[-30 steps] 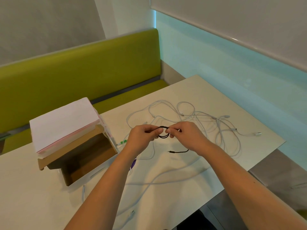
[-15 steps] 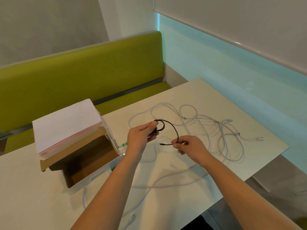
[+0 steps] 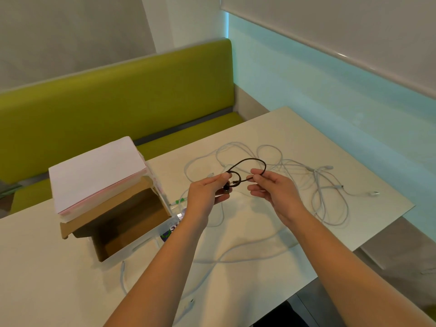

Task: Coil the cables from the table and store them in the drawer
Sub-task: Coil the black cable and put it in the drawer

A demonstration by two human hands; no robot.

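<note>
Holding a thin black cable (image 3: pixel 247 165) above the desk (image 3: pixel 271 131), both hands meet a little to the right of the open drawer (image 3: pixel 127 223). The left hand (image 3: pixel 206 193) has its fingers (image 3: pixel 218 178) curled, pinching the cable where it crosses itself in a small loop, with a dark plug end tucked just under the thumb. The right hand (image 3: pixel 274 191) pinches the cable's other stretch between thumb and forefinger, the remaining fingers loosely bent and holding nothing. Between the two hands the cable arches up in a larger loop, clear of the desk surface.

Right of the drawer and beyond the hands, white cables (image 3: pixel 318 185) lie in a loose tangle on the desk, one strand trailing toward the near edge, another ending in a small plug far to the right of the drawer. The drawer itself is a brown cardboard box with a white front, pulled open toward the near side, and its inside looks bare as far as can be seen. A stack of white paper (image 3: pixel 96 171) sits on top of its housing. A small green-marked item (image 3: pixel 180 201) lies just beside the drawer's right side, too small to tell what it is. Behind the drawer, past the desk's far edge, runs a green bench (image 3: pixel 118 95) against the wall.
</note>
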